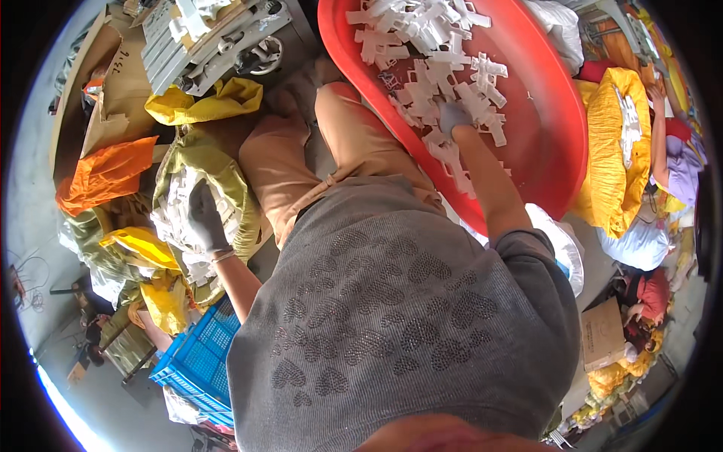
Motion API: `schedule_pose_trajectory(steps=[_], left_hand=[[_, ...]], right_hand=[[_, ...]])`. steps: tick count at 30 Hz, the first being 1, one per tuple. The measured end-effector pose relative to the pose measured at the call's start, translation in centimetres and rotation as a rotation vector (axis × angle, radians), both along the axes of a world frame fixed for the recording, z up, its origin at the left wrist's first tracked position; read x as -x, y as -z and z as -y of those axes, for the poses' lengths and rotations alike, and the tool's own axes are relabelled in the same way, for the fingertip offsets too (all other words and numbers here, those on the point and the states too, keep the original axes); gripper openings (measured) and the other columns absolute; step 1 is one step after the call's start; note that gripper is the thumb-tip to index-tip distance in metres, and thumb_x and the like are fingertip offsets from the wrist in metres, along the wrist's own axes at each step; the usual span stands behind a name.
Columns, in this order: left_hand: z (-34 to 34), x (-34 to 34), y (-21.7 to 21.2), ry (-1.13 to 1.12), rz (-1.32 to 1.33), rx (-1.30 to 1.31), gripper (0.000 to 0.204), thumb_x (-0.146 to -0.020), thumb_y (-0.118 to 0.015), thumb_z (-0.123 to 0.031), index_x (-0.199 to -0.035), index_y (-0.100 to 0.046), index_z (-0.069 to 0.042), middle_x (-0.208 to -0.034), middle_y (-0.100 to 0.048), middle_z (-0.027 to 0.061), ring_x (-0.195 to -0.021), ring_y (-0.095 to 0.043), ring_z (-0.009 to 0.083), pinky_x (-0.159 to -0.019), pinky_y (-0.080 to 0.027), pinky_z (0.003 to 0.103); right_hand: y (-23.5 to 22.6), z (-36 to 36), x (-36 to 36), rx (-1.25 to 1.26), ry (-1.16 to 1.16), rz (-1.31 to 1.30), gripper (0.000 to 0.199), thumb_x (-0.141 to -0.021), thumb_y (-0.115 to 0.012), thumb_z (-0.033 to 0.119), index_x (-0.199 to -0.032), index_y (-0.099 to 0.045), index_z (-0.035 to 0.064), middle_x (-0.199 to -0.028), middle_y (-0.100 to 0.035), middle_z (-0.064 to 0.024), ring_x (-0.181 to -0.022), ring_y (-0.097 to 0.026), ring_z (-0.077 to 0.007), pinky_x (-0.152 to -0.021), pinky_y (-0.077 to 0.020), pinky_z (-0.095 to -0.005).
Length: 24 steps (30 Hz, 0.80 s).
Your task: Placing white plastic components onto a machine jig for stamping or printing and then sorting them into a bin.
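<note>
My left hand [205, 218], in a grey glove, lies over an open olive-green sack [230, 162] at my left. Its fingers look stretched out along the white plastic parts [173, 211] that fill the sack. At the upper right, my right hand [453, 117], also gloved in grey, reaches into a big red tub [553, 143]. It rests among a heap of white, branching plastic parts [422, 30] there. The right fingertips are hidden from sight, so whether they pinch a part is unclear.
A grey metal machine [218, 45] with a handwheel stands ahead on the left. Yellow sacks [614, 166] lie right of the tub. A blue plastic crate [199, 361] sits by my left elbow, a cardboard box [602, 335] at the right. Another person's arm [658, 143] shows at far right.
</note>
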<state>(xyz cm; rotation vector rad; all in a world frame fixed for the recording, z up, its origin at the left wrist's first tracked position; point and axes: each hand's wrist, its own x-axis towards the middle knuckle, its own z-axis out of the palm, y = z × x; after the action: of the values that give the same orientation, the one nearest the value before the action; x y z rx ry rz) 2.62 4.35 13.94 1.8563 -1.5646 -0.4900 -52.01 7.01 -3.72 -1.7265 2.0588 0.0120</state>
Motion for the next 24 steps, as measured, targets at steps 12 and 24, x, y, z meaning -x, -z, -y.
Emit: schedule_pose_trajectory(steps=[12,24], left_hand=[[1.4,3.6,-1.4,0.256,0.157,0.013,0.023,-0.09,-0.054,-0.016,-0.106,-0.064,-0.003,-0.1,-0.066,0.0137,-0.091,-0.063,0.0252,-0.081,-0.049,0.033],[1.5,2.6,-2.3,0.168,0.023,0.083,0.02,-0.085,-0.056,-0.01,-0.101,-0.065,-0.001,-0.096,-0.067,0.0139,-0.086,-0.065,0.0239,-0.077,-0.05,0.031]], right_hand=[[3.6,9.5,-2.1,-0.312,0.294,-0.1,0.049,-0.087,-0.047,0.032,-0.134,-0.039,0.0225,-0.128,-0.052,-0.0152,-0.118,-0.052,-0.0318,-0.093,-0.0437,-0.0479],[7.3,1.3,4.8,0.222,0.463,0.682,0.037,-0.075,-0.063,0.005,-0.112,-0.059,0.0088,-0.098,-0.063,-0.0138,-0.091,-0.061,-0.0264,-0.077,-0.0488,-0.0364]])
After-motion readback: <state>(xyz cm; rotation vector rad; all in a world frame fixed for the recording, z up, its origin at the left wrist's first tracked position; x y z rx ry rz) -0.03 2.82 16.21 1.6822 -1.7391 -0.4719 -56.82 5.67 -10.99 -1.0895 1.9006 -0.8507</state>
